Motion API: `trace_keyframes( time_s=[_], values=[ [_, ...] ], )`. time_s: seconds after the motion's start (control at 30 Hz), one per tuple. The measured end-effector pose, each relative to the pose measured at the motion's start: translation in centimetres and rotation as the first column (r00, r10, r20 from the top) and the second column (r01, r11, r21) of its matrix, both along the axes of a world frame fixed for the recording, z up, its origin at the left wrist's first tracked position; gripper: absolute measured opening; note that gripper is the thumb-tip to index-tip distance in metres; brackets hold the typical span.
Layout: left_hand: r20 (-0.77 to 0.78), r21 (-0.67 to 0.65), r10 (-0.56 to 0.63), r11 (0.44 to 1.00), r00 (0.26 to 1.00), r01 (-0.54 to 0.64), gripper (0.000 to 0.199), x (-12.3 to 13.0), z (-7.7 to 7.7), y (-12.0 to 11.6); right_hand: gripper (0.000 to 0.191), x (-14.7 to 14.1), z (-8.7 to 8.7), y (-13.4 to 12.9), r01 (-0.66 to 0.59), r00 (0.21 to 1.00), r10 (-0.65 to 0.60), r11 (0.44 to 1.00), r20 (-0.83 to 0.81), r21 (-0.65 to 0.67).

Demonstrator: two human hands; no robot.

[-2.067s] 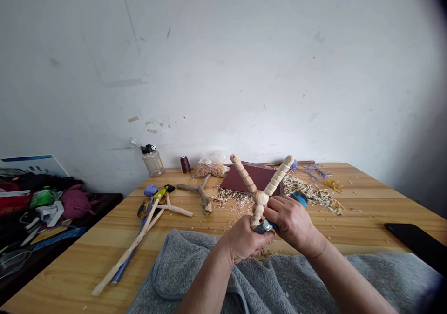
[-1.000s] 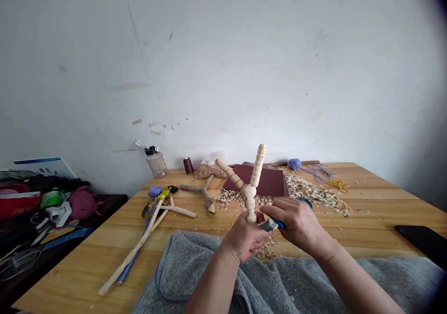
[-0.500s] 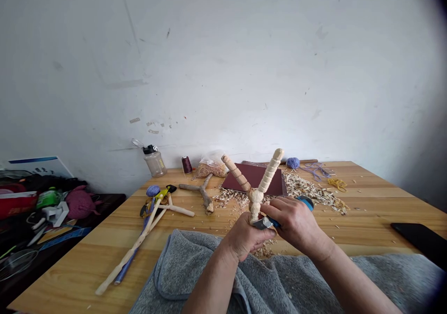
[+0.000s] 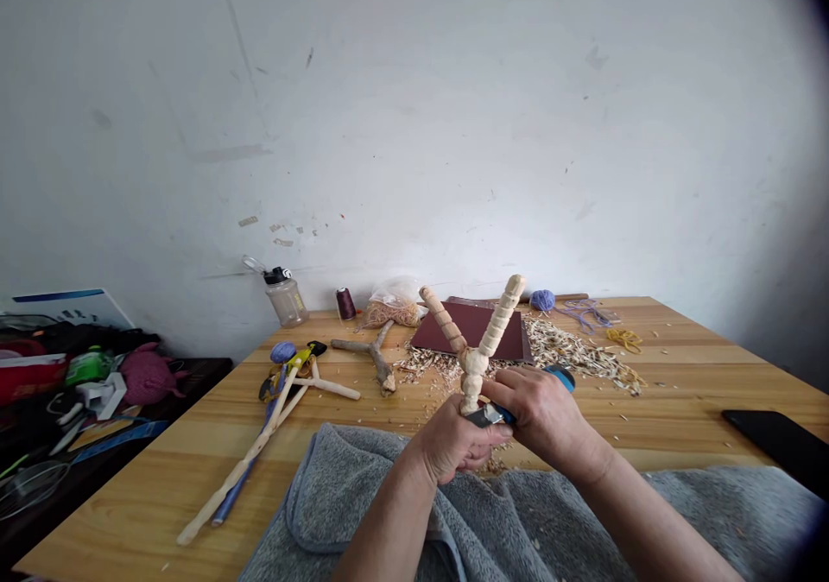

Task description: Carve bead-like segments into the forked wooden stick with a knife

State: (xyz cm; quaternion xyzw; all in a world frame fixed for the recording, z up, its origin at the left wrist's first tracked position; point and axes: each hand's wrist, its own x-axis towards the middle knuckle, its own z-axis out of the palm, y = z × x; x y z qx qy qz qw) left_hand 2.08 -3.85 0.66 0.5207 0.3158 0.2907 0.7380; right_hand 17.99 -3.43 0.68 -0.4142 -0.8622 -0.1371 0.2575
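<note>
At the far left of the frame, a pink knitted toy lay among clutter beside the wooden table. At left of centre, a clear bottle stood by the wall, above a peeled branching stick and a purple yarn ball. Further right were 1 dark thread spool, 1 bag of shavings and 1 unpeeled forked branch.

Just right of centre, the left hand was closed round the foot of the pale forked stick, its 2 ringed prongs spread upward in a V before a maroon board. The right hand gripped the blue handle of a knife. Loose shavings lay behind it; a black flat object was at far right.

Change noted: 1 second earlier, the right prong stood nearly upright and the blade was clear to the right of the stem. The stick had since been turned and the blade now crossed the stem's base. In this inspector's judgement, the knife was back in position for carving the lower stem; the left thumb partly hid the edge, so its bite could not be confirmed.
</note>
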Motion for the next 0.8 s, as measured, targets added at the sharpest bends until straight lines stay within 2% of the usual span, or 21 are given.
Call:
trace_keyframes(
  time_s=[0.3, 0.5, 0.63, 0.8],
  values=[
    [-0.16, 0.178, 0.052, 0.984, 0.986, -0.023, 0.028, -0.53, -0.41, 0.24, 0.014, -0.24, -0.21, 0.07, -0.002, 1.0, 0.001, 1.0, -0.019, -0.028],
    [-0.226, 0.249, 0.095, 0.968, 0.969, -0.037, 0.024, -0.62, -0.25, 0.29, 0.013, -0.6, -0.36, -0.02, 0.026, 0.999, -0.028, 0.999, -0.035, -0.047],
    [-0.184, 0.162, 0.042, 0.987, 0.982, -0.012, 0.026, -0.5, 0.02, 0.11, 0.01, -0.93, -0.42, -0.16, 0.025, 0.998, -0.026, 0.999, -0.052, -0.029],
    [-0.083, 0.038, 0.018, 0.999, 0.996, -0.015, 0.029, 0.28, -0.51, -0.17, 0.009, -0.89, -0.13, -0.3, 0.041, 0.999, -0.041, 0.999, -0.026, 0.01]
  ],
)
